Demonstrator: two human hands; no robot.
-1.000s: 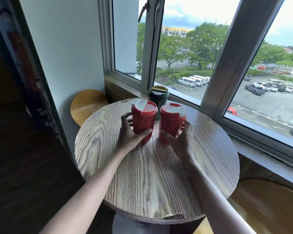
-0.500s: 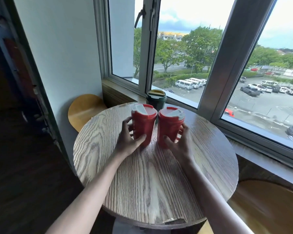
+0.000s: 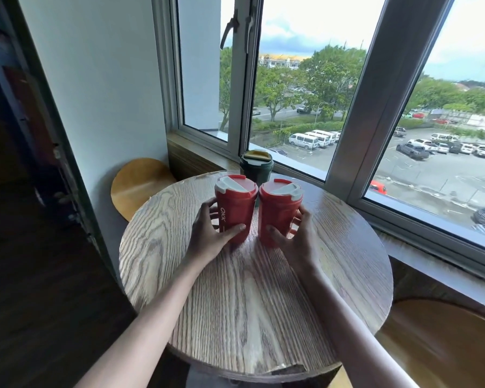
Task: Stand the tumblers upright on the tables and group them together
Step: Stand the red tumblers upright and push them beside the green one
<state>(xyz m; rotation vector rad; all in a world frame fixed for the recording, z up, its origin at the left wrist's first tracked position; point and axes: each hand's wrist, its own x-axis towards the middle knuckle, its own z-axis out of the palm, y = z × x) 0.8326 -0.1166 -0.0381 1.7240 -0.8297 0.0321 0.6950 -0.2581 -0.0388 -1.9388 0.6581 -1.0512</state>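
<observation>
Two red tumblers with white-and-red lids stand upright side by side on the round wooden table [image 3: 249, 303]. My left hand [image 3: 207, 236] wraps the left red tumbler [image 3: 235, 208] low on its body. My right hand [image 3: 294, 239] grips the right red tumbler [image 3: 277, 208] from its right side. Both tumblers rest on the tabletop, almost touching. A dark green tumbler [image 3: 256, 165] with a yellow lid stands upright just behind them at the table's far edge, partly hidden by the red pair.
A window [image 3: 305, 93] and its sill [image 3: 205, 152] run close behind the table. A round wooden stool [image 3: 137, 186] stands at the far left by the white wall. Another wooden seat [image 3: 445, 345] sits at the lower right. Dark floor lies to the left.
Both hands have stayed on the red tumblers, which stand slightly closer together; the camera view has shifted a little.
</observation>
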